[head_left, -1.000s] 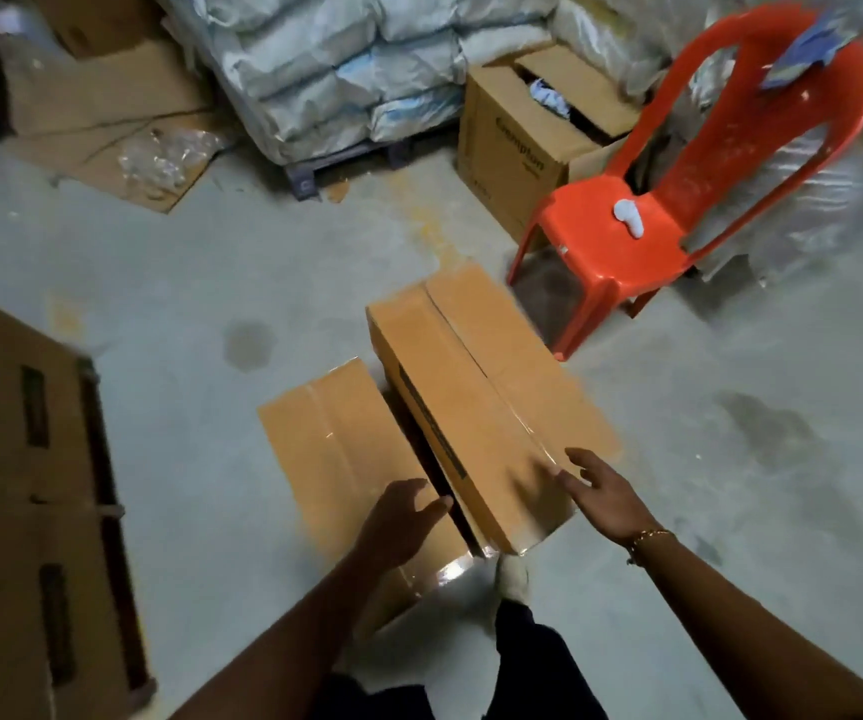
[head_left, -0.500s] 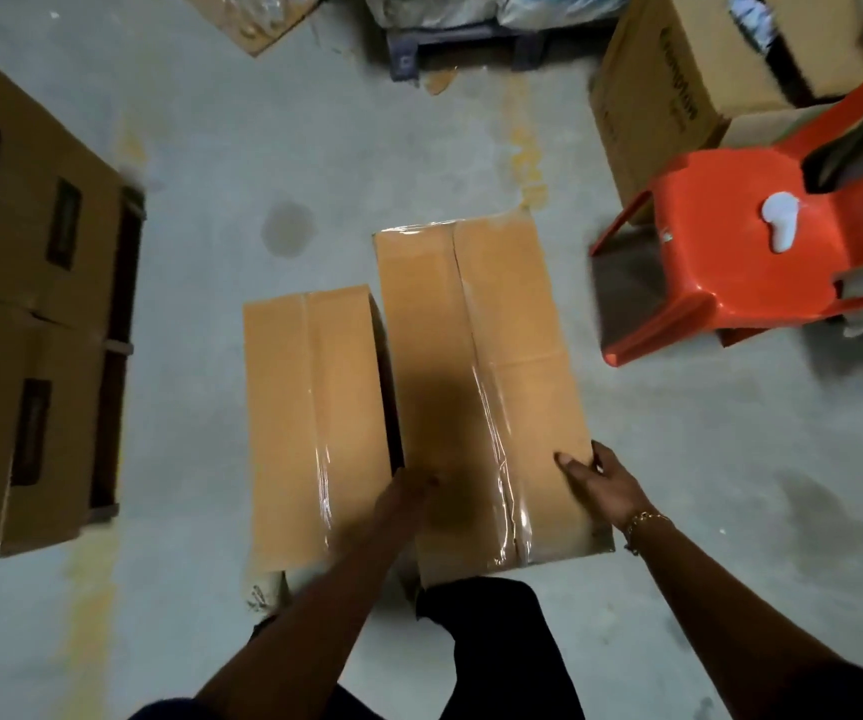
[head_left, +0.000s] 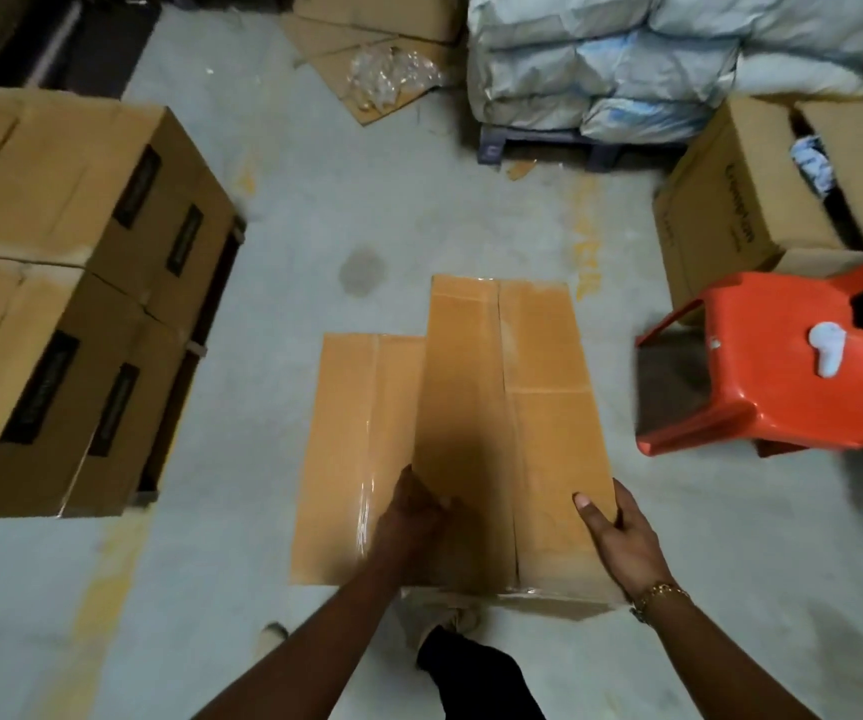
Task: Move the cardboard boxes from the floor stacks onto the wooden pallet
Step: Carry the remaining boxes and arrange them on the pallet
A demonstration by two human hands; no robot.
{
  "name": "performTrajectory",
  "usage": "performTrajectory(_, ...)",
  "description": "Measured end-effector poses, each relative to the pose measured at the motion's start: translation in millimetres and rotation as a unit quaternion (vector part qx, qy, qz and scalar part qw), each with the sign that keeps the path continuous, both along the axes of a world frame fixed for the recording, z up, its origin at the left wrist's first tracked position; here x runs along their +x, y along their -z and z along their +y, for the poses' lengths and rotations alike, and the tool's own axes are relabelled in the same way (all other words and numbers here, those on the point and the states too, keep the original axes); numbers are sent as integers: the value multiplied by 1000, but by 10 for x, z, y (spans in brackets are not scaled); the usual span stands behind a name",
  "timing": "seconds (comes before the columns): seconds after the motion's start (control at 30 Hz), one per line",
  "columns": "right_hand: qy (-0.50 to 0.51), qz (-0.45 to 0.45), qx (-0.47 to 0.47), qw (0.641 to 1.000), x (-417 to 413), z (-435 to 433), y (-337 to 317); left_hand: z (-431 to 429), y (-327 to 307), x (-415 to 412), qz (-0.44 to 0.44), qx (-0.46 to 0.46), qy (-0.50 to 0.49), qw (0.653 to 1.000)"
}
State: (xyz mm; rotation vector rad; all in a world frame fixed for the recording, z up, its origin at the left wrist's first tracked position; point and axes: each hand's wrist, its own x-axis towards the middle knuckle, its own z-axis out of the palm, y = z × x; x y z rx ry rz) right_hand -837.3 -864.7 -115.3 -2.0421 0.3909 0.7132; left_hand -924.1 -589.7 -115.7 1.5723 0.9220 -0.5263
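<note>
My left hand [head_left: 411,511] and right hand [head_left: 621,537] grip the tall taped brown cardboard box [head_left: 512,407], lower middle (one each side); I should lift evenly.

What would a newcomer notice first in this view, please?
Dead centre, a tan box is gripped at its near end, left hand on its left edge, right hand on its right. A bright orange chair stands at the right, and stacked boxes fill the left side.
</note>
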Motion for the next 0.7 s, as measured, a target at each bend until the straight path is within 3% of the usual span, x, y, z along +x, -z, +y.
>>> performTrajectory(0.37,-91,-54,-32,994,-629,1683,-838,1473,-738,-1009,-57,92,-28,994)
performTrajectory(0.7,-168,-103,17,980,-1834,3923,-1128,3526,-1235,-2635,-141,135,-146,970)
